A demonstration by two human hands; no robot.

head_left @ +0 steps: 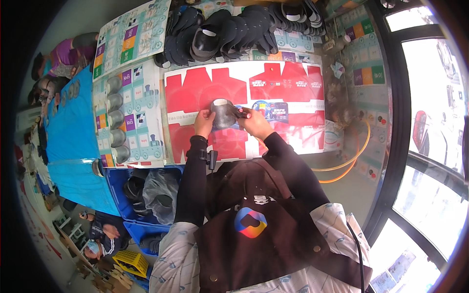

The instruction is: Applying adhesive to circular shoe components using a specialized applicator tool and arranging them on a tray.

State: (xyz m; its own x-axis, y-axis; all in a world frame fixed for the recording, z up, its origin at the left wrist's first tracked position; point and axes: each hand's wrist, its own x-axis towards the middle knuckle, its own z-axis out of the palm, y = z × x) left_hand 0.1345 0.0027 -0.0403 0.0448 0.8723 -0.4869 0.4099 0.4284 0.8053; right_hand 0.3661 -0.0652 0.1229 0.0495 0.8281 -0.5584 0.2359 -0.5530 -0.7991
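At the table's middle, a dark grey rounded piece (223, 117) with a pale patch at its top edge looks like a moulded shoe part. My left hand (204, 122) grips its left side, thumb against the surface. Closed at its right side is my right hand (256, 124), around a small dark hand tool (239, 113) that reaches the piece's edge. The fingers partly cover this tool, so its exact kind is unclear. Below both lies a red and white printed sheet (195, 93), with a dark blue printed patch (279, 112) beside my right hand.
Overlapping dark curved pieces (234, 31) fill the table's far side. Several grey rounded pieces (117, 119) line the left. Blue crates (119, 195) stand lower left, near a plastic bag (161, 195). An orange-yellow hose (349, 163) loops at right. Other people (105, 234) are at left.
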